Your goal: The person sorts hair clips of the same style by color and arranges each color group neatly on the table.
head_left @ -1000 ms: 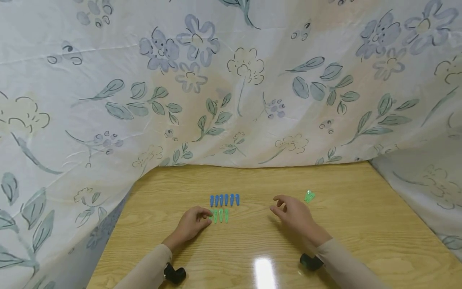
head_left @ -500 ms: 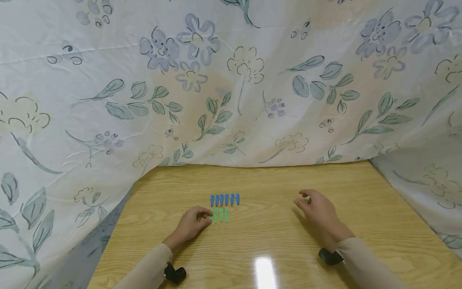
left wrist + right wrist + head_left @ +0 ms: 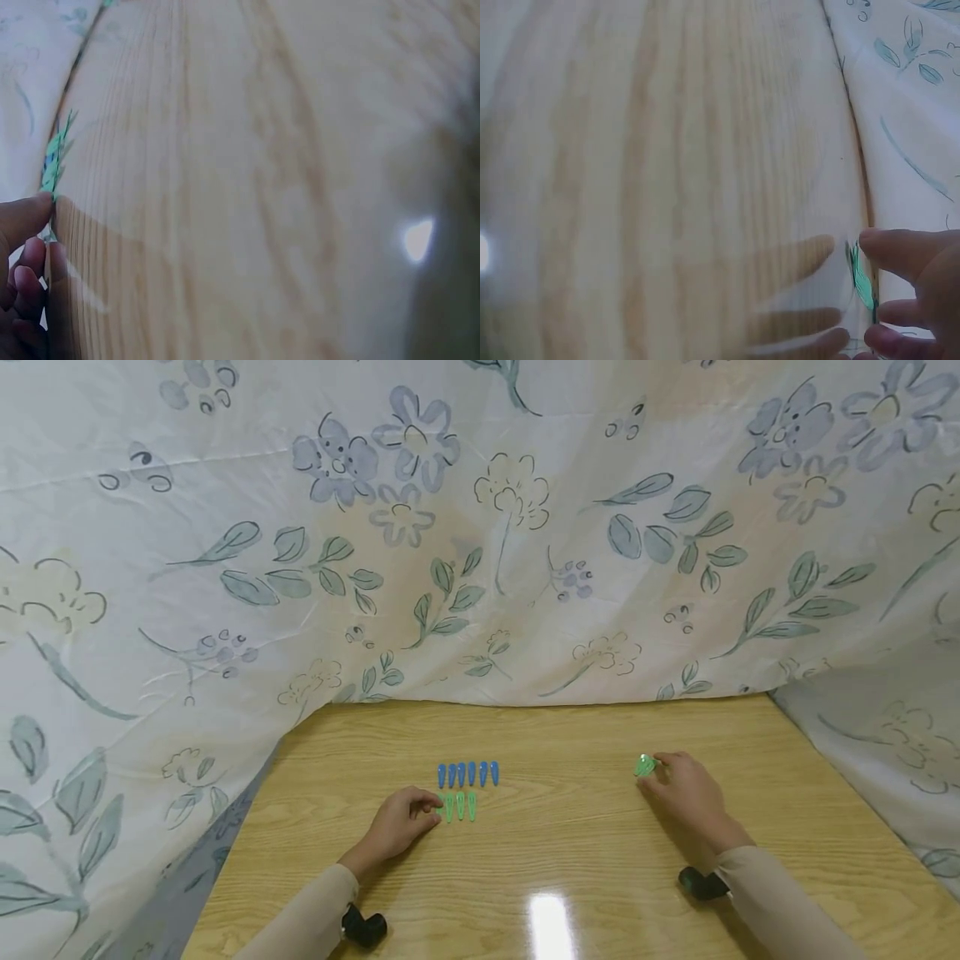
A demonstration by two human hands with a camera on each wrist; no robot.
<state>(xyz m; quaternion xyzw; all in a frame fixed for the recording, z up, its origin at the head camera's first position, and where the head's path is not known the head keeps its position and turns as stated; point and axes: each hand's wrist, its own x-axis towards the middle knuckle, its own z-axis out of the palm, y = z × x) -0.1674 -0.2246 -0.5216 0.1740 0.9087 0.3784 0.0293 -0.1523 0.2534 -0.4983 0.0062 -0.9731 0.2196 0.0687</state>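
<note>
My left hand (image 3: 405, 820) is at the left end of a row of green hair clips (image 3: 461, 806), its thumb and forefinger pinching the leftmost one. In the left wrist view the thumb (image 3: 28, 217) is pressed near that clip's end. Far to the right, my right hand (image 3: 686, 789) has its thumb and forefinger at the edge of a small pile of green hair clips (image 3: 643, 766). Seen from the right wrist, the thumb and fingertips stand apart on either side of these clips (image 3: 862, 281). The clips overlap each other there.
Just behind the green row lies a row of several blue hair clips (image 3: 472, 774). Both rows rest on a wood-grain table (image 3: 525, 852). A floral cloth (image 3: 480, 568) hangs along the back and both sides of it.
My right hand has moved right from the middle of the table to the green pile, passing over it, and its fingers now meet the pile's right edge. The left hand stays put.
</note>
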